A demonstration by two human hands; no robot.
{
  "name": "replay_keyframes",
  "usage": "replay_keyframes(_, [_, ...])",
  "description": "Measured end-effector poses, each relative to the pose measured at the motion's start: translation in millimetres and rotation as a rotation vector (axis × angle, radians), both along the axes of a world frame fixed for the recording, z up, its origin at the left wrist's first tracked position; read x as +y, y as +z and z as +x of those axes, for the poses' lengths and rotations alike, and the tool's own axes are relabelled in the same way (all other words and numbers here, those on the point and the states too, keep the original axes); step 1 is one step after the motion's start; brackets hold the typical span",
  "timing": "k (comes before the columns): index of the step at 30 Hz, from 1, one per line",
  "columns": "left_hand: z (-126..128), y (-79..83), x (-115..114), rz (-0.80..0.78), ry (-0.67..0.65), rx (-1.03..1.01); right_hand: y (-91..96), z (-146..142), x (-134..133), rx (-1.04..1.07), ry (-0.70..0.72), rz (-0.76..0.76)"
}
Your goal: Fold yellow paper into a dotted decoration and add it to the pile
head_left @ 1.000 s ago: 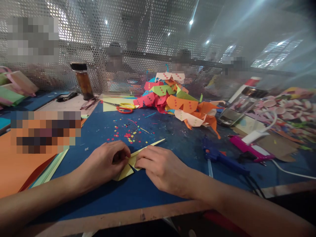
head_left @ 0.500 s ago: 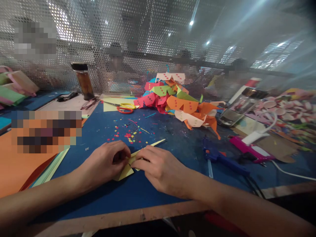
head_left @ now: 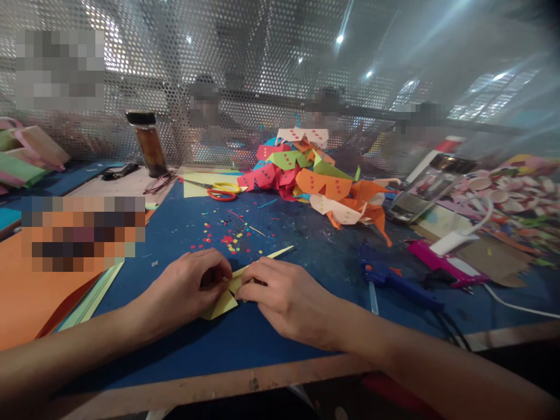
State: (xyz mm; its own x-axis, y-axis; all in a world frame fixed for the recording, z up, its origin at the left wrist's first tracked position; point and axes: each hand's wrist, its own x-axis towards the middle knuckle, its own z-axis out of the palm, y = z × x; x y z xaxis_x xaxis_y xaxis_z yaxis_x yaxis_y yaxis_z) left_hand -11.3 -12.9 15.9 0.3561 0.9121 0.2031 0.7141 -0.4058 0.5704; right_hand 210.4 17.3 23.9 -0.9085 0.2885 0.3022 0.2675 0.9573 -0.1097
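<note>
1. My left hand [head_left: 188, 286] held the yellow paper [head_left: 221, 306] in a narrow grip, fingers curled.
2. My right hand [head_left: 295, 294] pinched the paper just beside; its fingertips were partly hidden.
3. The paper was at the tabletop [head_left: 262, 345], nearer me than the scraps [head_left: 227, 240].
4. Scissors [head_left: 223, 192] lay beyond; a glue gun [head_left: 400, 286] lay to the right.

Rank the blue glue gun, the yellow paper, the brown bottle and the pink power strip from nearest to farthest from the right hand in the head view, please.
1. Yellow paper, at the right hand.
2. Blue glue gun, to its right.
3. Pink power strip, farther right.
4. Brown bottle, back left.
</note>
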Motion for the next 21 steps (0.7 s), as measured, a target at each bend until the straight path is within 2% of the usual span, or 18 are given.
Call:
replay_keyframes(9, [-0.4, 0.2, -1.4, -0.008, 0.012, 0.008, 7.6, 4.1, -1.6, -0.030, 0.017, 0.017])
replay_keyframes(21, [-2.1, -1.5, -2.2, 0.019, -0.005, 0.006, 4.5, 6.9, -1.2, -0.024, 0.002, -0.006])
